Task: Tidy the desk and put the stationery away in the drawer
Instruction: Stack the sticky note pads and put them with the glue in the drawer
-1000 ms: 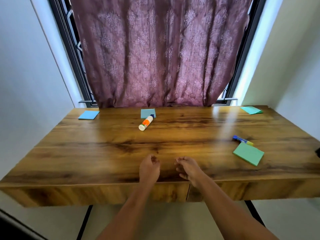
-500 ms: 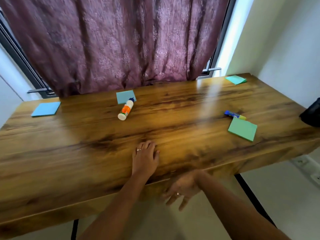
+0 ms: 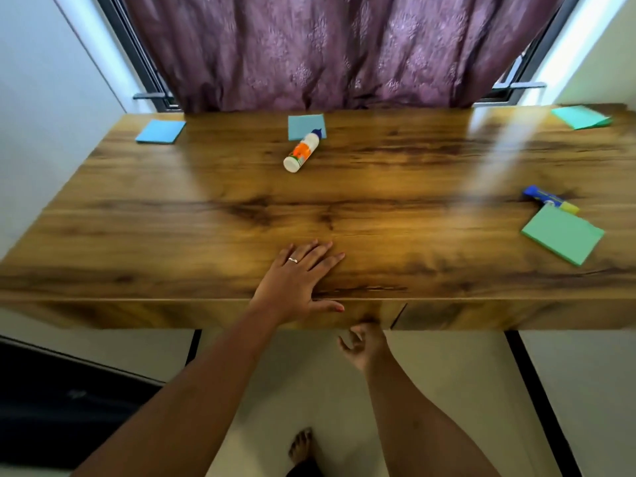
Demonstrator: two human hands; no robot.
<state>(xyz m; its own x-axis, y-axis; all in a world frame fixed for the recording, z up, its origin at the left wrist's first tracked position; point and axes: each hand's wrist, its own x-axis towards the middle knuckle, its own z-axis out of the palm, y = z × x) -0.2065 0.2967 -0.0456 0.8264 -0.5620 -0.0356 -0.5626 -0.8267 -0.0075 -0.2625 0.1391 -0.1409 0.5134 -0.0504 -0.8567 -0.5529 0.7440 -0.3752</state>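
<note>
Rising to the drawer (image 3: 223, 315), right hand (image 3: 363, 344) — grip unclear — left hand (image 3: 292, 284) stays splayed flat.

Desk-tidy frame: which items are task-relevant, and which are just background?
Job: glue bottle, blue-yellow marker, left blue pad, centre blue pad, teal pad, green pad, drawer front.
Background: curtain, window handle, foot.
</note>
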